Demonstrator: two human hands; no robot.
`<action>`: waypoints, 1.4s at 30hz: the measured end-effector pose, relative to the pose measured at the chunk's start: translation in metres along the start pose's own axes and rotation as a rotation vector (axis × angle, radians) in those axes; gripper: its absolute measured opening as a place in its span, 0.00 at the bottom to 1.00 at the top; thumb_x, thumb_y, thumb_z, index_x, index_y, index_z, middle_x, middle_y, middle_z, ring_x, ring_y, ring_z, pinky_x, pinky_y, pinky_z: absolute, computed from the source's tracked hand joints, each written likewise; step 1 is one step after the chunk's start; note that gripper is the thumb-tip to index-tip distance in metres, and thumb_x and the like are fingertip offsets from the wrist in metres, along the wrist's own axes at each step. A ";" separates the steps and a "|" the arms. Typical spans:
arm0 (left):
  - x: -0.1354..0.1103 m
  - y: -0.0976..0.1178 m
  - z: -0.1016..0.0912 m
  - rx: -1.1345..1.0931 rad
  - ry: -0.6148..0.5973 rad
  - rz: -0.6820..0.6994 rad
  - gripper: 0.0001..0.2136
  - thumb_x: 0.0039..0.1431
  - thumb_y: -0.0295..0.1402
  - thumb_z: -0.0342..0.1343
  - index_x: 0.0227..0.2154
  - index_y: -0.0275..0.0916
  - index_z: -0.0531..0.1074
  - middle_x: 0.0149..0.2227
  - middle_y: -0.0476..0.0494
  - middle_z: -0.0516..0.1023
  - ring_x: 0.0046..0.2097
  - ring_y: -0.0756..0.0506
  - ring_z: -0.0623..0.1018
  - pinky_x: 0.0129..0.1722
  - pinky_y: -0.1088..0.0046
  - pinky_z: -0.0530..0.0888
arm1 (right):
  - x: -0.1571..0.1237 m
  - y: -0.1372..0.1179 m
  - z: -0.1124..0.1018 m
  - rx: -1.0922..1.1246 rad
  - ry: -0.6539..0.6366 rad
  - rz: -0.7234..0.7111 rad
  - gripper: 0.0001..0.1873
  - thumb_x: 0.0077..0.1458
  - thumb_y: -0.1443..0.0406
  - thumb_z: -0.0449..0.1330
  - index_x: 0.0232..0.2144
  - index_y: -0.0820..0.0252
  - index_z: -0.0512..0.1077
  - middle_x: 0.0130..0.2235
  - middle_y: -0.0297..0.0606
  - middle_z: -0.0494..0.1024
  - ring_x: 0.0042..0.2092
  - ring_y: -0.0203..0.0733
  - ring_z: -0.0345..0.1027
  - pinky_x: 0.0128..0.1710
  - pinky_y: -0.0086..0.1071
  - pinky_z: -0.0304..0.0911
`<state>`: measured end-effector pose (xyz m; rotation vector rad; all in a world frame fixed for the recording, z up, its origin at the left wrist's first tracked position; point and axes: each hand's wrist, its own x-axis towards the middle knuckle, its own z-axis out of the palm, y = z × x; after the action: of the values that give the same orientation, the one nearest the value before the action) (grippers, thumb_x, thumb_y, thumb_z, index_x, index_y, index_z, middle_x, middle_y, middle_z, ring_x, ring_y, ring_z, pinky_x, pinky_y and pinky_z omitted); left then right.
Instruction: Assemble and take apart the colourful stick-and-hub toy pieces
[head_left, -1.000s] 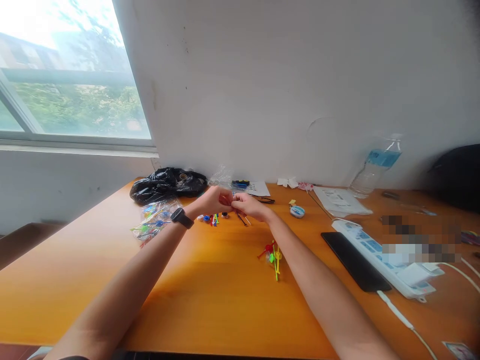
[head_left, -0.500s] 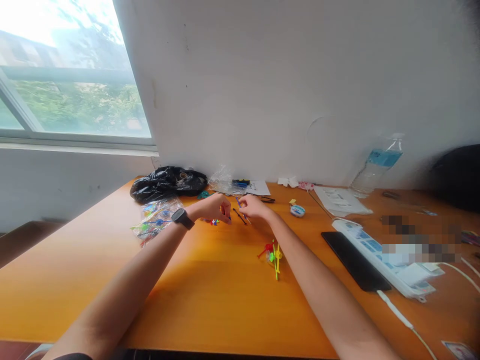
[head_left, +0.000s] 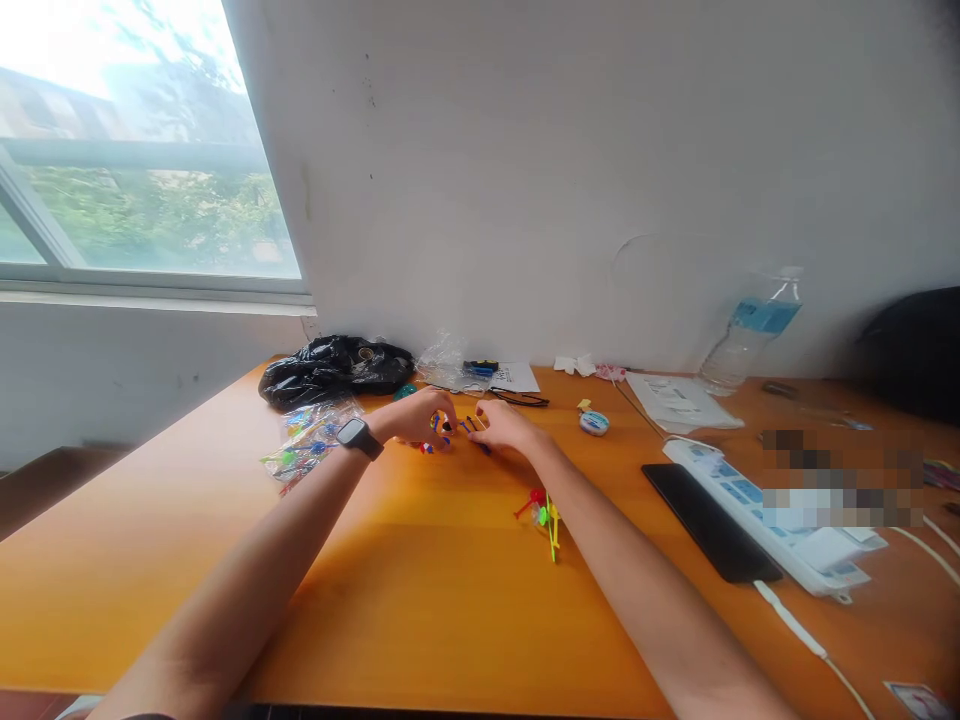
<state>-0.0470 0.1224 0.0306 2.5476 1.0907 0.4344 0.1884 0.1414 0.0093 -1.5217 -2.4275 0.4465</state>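
My left hand (head_left: 421, 412), with a dark smartwatch (head_left: 360, 438) on its wrist, curves over a cluster of small coloured plastic pieces (head_left: 427, 448). Thumb and fingers are apart, with blue and white bits showing in the gap. My right hand (head_left: 504, 425) is just to the right, its fingers apart over thin blue and dark plastic sticks (head_left: 484, 449) on the table. Whether its fingertips touch a stick is too small to tell. Nearer me, beside my right forearm, lies a group of joined red, green and yellow plastic pieces (head_left: 546, 515).
On the wooden table (head_left: 390, 600), a clear bag of coloured pieces (head_left: 304, 445) and a black plastic bag (head_left: 337, 365) lie left. To the right are a round container (head_left: 594, 423), a black phone (head_left: 709, 520), a power strip (head_left: 765, 520) and a water bottle (head_left: 750, 335) by the wall.
My right hand has lowered and let go of the blue stick it was pinching. My left fingers have parted from a pinch, and more small pieces show beneath them.
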 end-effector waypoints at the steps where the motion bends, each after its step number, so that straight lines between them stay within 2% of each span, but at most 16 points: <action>1: 0.001 -0.004 0.001 0.019 0.028 0.024 0.17 0.46 0.36 0.73 0.41 0.42 0.84 0.47 0.41 0.81 0.40 0.44 0.82 0.36 0.76 0.77 | 0.000 0.000 0.002 0.004 -0.014 -0.002 0.17 0.53 0.59 0.70 0.42 0.58 0.74 0.43 0.43 0.80 0.40 0.44 0.72 0.31 0.29 0.56; 3: 0.001 -0.011 0.005 0.027 0.034 0.028 0.18 0.47 0.39 0.73 0.43 0.44 0.84 0.50 0.41 0.81 0.42 0.43 0.82 0.37 0.75 0.77 | 0.001 0.001 0.004 0.015 -0.035 -0.005 0.13 0.54 0.63 0.68 0.42 0.58 0.74 0.41 0.41 0.80 0.37 0.41 0.71 0.30 0.29 0.55; 7: 0.000 -0.023 0.012 0.000 0.035 -0.023 0.14 0.51 0.40 0.72 0.40 0.46 0.85 0.52 0.42 0.82 0.41 0.43 0.82 0.38 0.74 0.77 | 0.002 0.003 0.001 0.037 -0.071 -0.001 0.10 0.53 0.67 0.67 0.39 0.58 0.75 0.38 0.40 0.80 0.34 0.39 0.70 0.29 0.28 0.55; 10: 0.001 -0.026 0.014 0.045 0.089 -0.008 0.13 0.50 0.41 0.72 0.39 0.47 0.86 0.50 0.43 0.83 0.48 0.40 0.81 0.47 0.72 0.76 | -0.001 0.004 -0.017 0.044 -0.092 -0.005 0.10 0.53 0.65 0.68 0.39 0.58 0.76 0.40 0.41 0.81 0.35 0.39 0.71 0.30 0.28 0.57; 12: 0.001 -0.025 0.013 0.086 0.098 0.000 0.14 0.50 0.41 0.73 0.40 0.47 0.86 0.50 0.42 0.83 0.50 0.39 0.79 0.50 0.71 0.74 | -0.007 0.004 -0.037 0.043 -0.141 -0.014 0.07 0.52 0.64 0.69 0.33 0.59 0.77 0.38 0.41 0.82 0.33 0.39 0.71 0.30 0.28 0.57; 14: 0.002 -0.021 0.011 0.117 0.089 0.008 0.13 0.50 0.41 0.73 0.39 0.46 0.86 0.50 0.42 0.83 0.49 0.39 0.79 0.51 0.70 0.72 | -0.015 0.003 -0.059 0.045 -0.263 -0.017 0.07 0.51 0.62 0.69 0.26 0.60 0.78 0.30 0.39 0.82 0.29 0.39 0.71 0.28 0.29 0.57; 16: 0.001 -0.015 0.009 0.130 0.072 0.013 0.12 0.51 0.42 0.73 0.38 0.46 0.86 0.50 0.43 0.83 0.48 0.40 0.79 0.52 0.69 0.71 | -0.025 0.001 -0.077 0.046 -0.543 -0.051 0.08 0.47 0.61 0.72 0.28 0.59 0.82 0.30 0.38 0.83 0.31 0.40 0.73 0.29 0.29 0.59; 17: 0.001 -0.011 0.008 0.131 0.072 0.015 0.11 0.52 0.42 0.72 0.38 0.45 0.85 0.49 0.43 0.84 0.47 0.40 0.79 0.52 0.70 0.71 | -0.031 -0.001 -0.083 0.027 -0.636 -0.089 0.10 0.42 0.61 0.75 0.29 0.58 0.84 0.31 0.36 0.83 0.32 0.40 0.74 0.29 0.28 0.59; 20: 0.002 0.000 0.006 0.123 0.106 0.042 0.11 0.54 0.42 0.71 0.39 0.44 0.84 0.47 0.44 0.84 0.46 0.41 0.79 0.51 0.70 0.71 | -0.044 -0.011 -0.087 -0.047 -0.841 -0.132 0.16 0.30 0.61 0.79 0.28 0.55 0.85 0.32 0.33 0.84 0.35 0.40 0.75 0.30 0.26 0.60; 23: 0.005 0.011 0.004 0.087 0.156 0.095 0.11 0.59 0.41 0.68 0.42 0.43 0.83 0.44 0.43 0.84 0.44 0.42 0.80 0.51 0.71 0.72 | -0.050 -0.023 -0.077 -0.108 -0.917 -0.049 0.15 0.26 0.64 0.79 0.24 0.55 0.85 0.28 0.33 0.83 0.30 0.39 0.73 0.26 0.27 0.57; 28: 0.007 0.019 -0.001 0.045 0.164 0.092 0.11 0.63 0.40 0.63 0.43 0.41 0.83 0.43 0.43 0.85 0.43 0.43 0.81 0.47 0.72 0.73 | -0.049 -0.032 -0.063 -0.101 -0.822 0.090 0.18 0.16 0.73 0.79 0.18 0.58 0.82 0.22 0.34 0.80 0.23 0.38 0.68 0.22 0.28 0.54; 30: 0.005 0.018 -0.004 0.035 0.158 0.061 0.11 0.63 0.39 0.64 0.43 0.40 0.83 0.43 0.43 0.85 0.43 0.44 0.81 0.45 0.73 0.73 | -0.046 -0.029 -0.060 -0.086 -0.790 0.083 0.16 0.18 0.74 0.78 0.17 0.59 0.81 0.21 0.35 0.79 0.22 0.38 0.68 0.23 0.29 0.53; 34: 0.003 0.012 -0.008 0.041 0.168 0.050 0.09 0.63 0.35 0.62 0.42 0.40 0.83 0.44 0.42 0.85 0.43 0.44 0.82 0.44 0.73 0.73 | -0.038 -0.016 -0.062 -0.106 -0.711 -0.070 0.06 0.34 0.70 0.74 0.20 0.59 0.81 0.23 0.35 0.80 0.25 0.38 0.68 0.25 0.30 0.54; 36: 0.002 0.008 -0.006 0.067 0.173 0.038 0.08 0.63 0.34 0.61 0.41 0.40 0.83 0.42 0.43 0.85 0.42 0.44 0.82 0.45 0.72 0.74 | -0.034 -0.008 -0.064 -0.019 -0.631 -0.177 0.02 0.43 0.67 0.70 0.23 0.59 0.81 0.27 0.35 0.82 0.29 0.39 0.71 0.28 0.30 0.57; 38: 0.002 0.004 -0.002 0.122 0.180 0.007 0.08 0.63 0.32 0.60 0.41 0.41 0.83 0.42 0.43 0.85 0.43 0.43 0.82 0.46 0.72 0.74 | -0.030 -0.002 -0.066 0.107 -0.544 -0.250 0.03 0.51 0.66 0.67 0.27 0.59 0.79 0.31 0.35 0.83 0.33 0.40 0.73 0.31 0.29 0.60; 42: 0.002 -0.001 0.005 0.214 0.195 -0.050 0.08 0.63 0.31 0.60 0.41 0.40 0.83 0.41 0.41 0.85 0.42 0.41 0.82 0.47 0.70 0.75 | -0.027 0.007 -0.064 0.333 -0.270 -0.186 0.04 0.59 0.64 0.63 0.34 0.58 0.71 0.35 0.36 0.82 0.35 0.39 0.74 0.34 0.29 0.64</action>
<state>-0.0440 0.1237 0.0262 2.6997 1.3325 0.5922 0.2284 0.1282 0.0647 -1.1485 -2.4960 1.0141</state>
